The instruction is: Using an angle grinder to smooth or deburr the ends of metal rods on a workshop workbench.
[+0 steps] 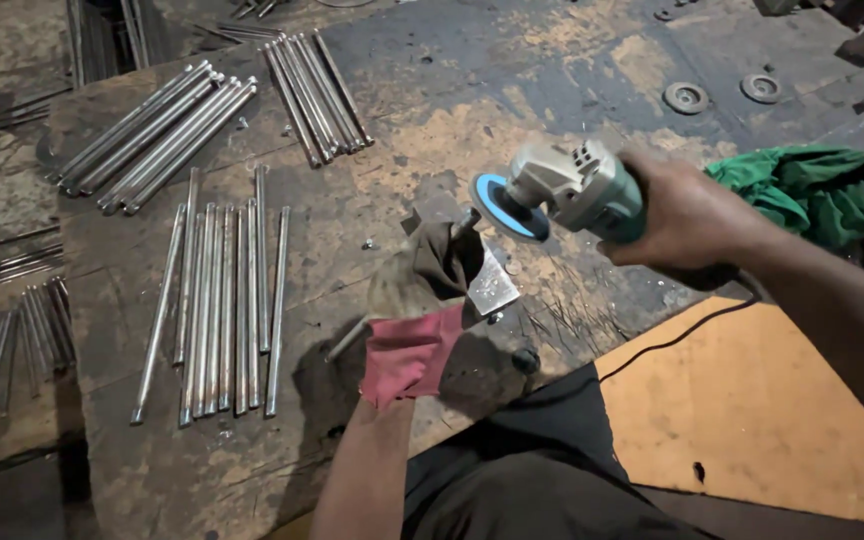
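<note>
My left hand point(420, 290), in a worn brown and red glove, grips a thin steel rod point(350, 338) whose upper end rests on a small steel block point(493, 285). My right hand point(687, 215) holds a pale green angle grinder point(577, 185) by its body. Its blue-faced disc point(508, 206) sits right at the rod's tip, next to the glove. A black cable point(667, 340) runs from the grinder toward me.
Several steel rods lie in rows on the rusty worktable: a group at centre left point(222, 310), a bundle at upper left point(157, 135), another at top centre point(317, 95). A green cloth point(812, 190) lies right. Two metal washers point(687, 97) sit at the back. An orange board point(752, 400) lies below right.
</note>
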